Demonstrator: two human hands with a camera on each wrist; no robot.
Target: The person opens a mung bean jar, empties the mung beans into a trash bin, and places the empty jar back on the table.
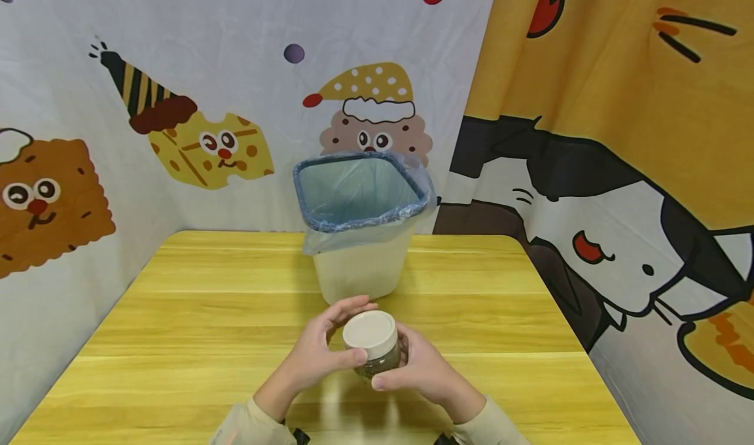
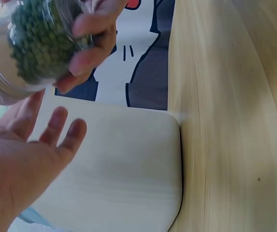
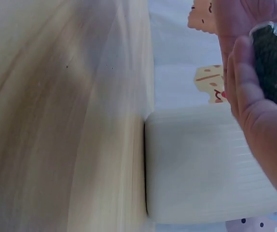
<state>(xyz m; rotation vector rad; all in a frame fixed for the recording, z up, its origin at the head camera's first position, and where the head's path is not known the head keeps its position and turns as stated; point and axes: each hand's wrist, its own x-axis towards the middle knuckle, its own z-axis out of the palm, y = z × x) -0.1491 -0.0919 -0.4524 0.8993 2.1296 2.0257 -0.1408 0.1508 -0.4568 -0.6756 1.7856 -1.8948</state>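
Observation:
A small clear jar (image 1: 381,365) with a cream lid (image 1: 369,334) is held over the front middle of the table. Green pellet-like pieces (image 2: 39,43) fill much of it in the left wrist view, where the jar lies tilted. My right hand (image 1: 427,370) grips the jar's glass body, thumb in front and fingers round the side. Around the lid's left side stands my left hand (image 1: 318,352), its thumb tip at the lid's edge and its fingers reaching loosely past the back. The left wrist view shows those fingers (image 2: 56,126) spread and relaxed.
Just beyond the hands, a pale bin (image 1: 362,271) stands upright on the wooden table (image 1: 194,327). A translucent bluish bag (image 1: 359,190) lines it and folds over its rim. Printed cloth (image 1: 235,13) with cartoon figures hangs behind the table and to its right.

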